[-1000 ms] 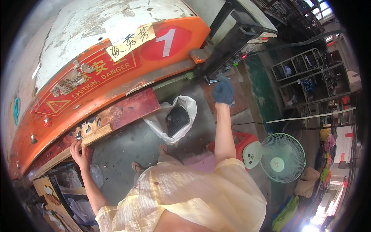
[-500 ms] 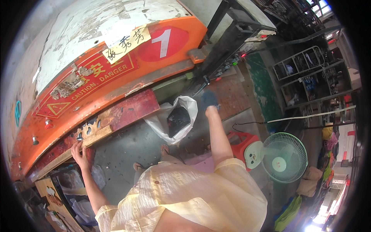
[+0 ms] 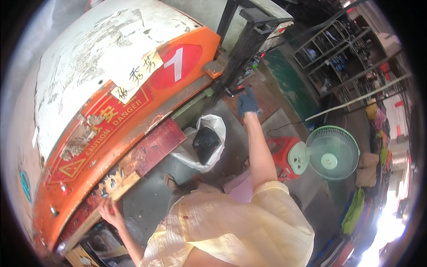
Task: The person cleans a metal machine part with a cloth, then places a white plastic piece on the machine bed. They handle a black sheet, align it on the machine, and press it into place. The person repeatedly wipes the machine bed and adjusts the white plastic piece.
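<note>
My bare left hand (image 3: 111, 213) is open, its fingers at the front edge of a wooden strip (image 3: 125, 186) on the machine's bed. Beside its fingertips, several small dark oval pieces (image 3: 113, 182) lie on the worn red surface. My right hand (image 3: 247, 103), in a blue-grey glove, reaches forward with fingers extended, at the end of a short black lever (image 3: 230, 92) on the machine's black side frame (image 3: 247, 44). I cannot make out a firm grip there. Between my hands, a white sack (image 3: 216, 162) with its mouth open holds dark material (image 3: 206, 143).
An orange machine housing (image 3: 147, 109) with a pale, scraped top fills the left. A green fan (image 3: 333, 153) stands at right beside a red plastic stool (image 3: 284, 153). Metal racks (image 3: 331, 58) stand far right. My sandalled foot (image 3: 170, 181) is on the grey floor.
The view has shifted and turned somewhat. My gloved right hand, blurred earlier, has moved up to the lever's end. My left hand stays at the wooden strip.
</note>
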### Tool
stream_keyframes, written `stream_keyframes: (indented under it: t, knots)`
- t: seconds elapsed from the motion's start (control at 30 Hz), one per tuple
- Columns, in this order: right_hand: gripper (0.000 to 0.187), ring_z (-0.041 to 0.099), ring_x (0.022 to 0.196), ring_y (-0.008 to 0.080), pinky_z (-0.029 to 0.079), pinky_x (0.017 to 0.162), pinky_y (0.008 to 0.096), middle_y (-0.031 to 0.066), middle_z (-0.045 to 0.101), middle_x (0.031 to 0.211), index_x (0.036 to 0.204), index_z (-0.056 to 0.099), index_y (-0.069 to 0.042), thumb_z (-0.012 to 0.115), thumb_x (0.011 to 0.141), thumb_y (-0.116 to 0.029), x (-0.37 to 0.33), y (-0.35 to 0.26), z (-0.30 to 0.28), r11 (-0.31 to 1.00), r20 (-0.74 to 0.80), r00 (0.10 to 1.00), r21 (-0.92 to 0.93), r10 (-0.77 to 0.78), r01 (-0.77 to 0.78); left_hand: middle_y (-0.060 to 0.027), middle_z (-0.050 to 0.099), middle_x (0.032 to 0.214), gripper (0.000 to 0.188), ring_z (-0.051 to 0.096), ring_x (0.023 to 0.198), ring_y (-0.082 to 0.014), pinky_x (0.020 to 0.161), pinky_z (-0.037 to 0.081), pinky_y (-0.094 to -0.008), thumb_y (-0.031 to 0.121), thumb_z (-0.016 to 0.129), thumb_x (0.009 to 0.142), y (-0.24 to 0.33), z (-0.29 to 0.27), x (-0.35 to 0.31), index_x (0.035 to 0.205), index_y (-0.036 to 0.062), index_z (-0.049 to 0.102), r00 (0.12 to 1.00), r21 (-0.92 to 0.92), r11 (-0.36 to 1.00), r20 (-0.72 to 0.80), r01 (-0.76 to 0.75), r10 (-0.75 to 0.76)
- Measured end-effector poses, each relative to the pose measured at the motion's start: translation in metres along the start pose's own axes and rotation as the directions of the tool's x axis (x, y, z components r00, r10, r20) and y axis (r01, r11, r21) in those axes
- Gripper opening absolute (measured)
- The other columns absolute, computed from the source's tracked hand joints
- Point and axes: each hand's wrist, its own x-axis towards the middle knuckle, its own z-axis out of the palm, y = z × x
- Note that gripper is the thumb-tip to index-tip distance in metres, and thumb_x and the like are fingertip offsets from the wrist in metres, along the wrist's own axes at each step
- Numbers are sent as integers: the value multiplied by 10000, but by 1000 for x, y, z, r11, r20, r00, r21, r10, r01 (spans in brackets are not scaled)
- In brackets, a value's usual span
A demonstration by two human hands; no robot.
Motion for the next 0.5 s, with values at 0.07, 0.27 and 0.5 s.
stream_keyframes:
  t: [0.07,0.27,0.5]
  knots:
    - [105,475,516,119,373,467,278,8,500,647,923,615,-95,527,870,-117,3,15,-9,843,11,995,-531,-98,89,-135,639,1049,150,588,1014,-293,920,449,-390,68,649,864,25,1,13,1008,30,669,1000,-194,981,16,29,-26]
    - [95,419,399,110,305,359,248,9,477,589,954,569,-112,504,891,-140,-56,60,21,822,228,946,-474,-231,315,-116,683,860,101,652,788,-257,735,511,-339,-11,658,814,132,24,91,903,26,684,912,-613,776,217,-151,348]
    - [217,427,427,100,302,373,245,17,504,619,1116,523,-70,499,908,-130,-92,0,77,989,-48,998,-143,41,-47,-106,673,861,141,651,789,-284,702,517,-332,-3,664,808,258,79,150,944,22,688,581,-876,392,171,-279,796]
